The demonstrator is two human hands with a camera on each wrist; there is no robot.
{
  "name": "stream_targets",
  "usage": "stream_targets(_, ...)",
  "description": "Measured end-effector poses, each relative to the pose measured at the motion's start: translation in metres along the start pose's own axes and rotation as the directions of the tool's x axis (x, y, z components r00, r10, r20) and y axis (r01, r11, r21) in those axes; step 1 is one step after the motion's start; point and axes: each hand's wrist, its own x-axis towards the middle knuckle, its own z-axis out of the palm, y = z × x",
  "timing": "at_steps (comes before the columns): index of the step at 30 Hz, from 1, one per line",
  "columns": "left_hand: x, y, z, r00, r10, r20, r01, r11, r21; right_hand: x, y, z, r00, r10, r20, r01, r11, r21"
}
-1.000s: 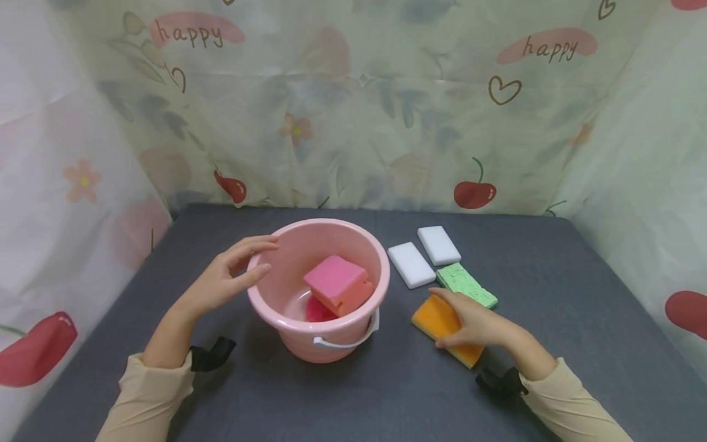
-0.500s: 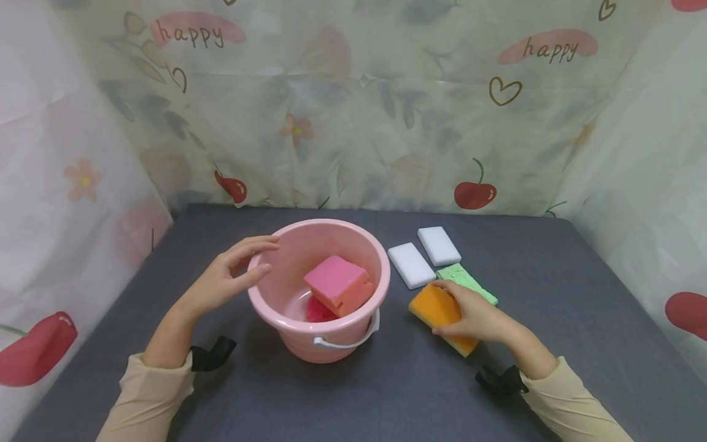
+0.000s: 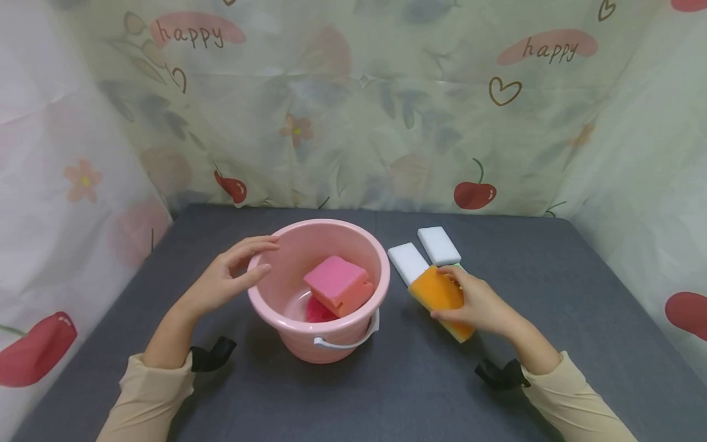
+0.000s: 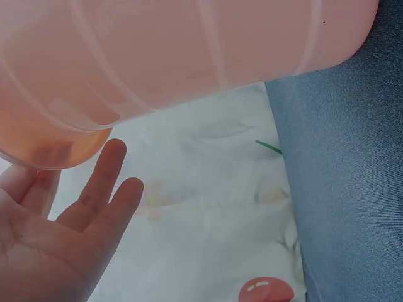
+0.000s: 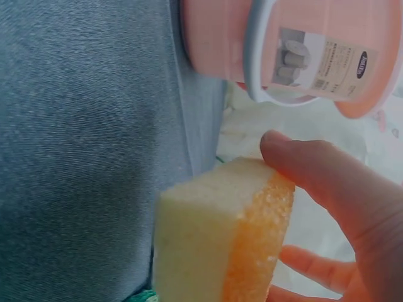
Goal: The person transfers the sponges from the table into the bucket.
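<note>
Between thumb and fingers my right hand [image 3: 480, 304] pinches an orange and pale-yellow sponge [image 3: 439, 291], lifted off the table. In the right wrist view the thumb presses one edge of that sponge [image 5: 220, 233]. My left hand [image 3: 229, 276] rests at the left rim of a pink bucket [image 3: 326, 334], fingers extended and thumb apart. The left wrist view has the hand [image 4: 63, 233] with its fingers near the bucket rim. Inside the bucket lie a pink and orange sponge [image 3: 337, 282] and a dark pink piece [image 3: 318, 310], partly hidden beneath it.
Two white sponges [image 3: 405, 261] lie right of the bucket. A green sponge [image 3: 459, 267] is mostly hidden behind the right hand and the held sponge. The bucket's pale handle [image 3: 348, 342] hangs down its front. Printed curtains stand around the dark table [image 3: 331, 399].
The right hand has raised the orange sponge off the table and moved it slightly away from me, so it now covers part of the white and green sponges. The left hand stays put.
</note>
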Motion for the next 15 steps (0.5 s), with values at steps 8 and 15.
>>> stream_targets(8, 0.001, 0.000, 0.000, 1.000, -0.018, -0.001, 0.018, 1.000, 0.012, 0.001, -0.008, -0.008, 0.999, 0.027, -0.034, -0.027, 1.000, 0.008)
stream_targets(15, 0.001, -0.001, 0.000, 0.999, -0.037, 0.003, 0.037, 0.999, 0.009, 0.004, -0.012, -0.014, 0.998, 0.019, -0.052, -0.018, 1.000, 0.008)
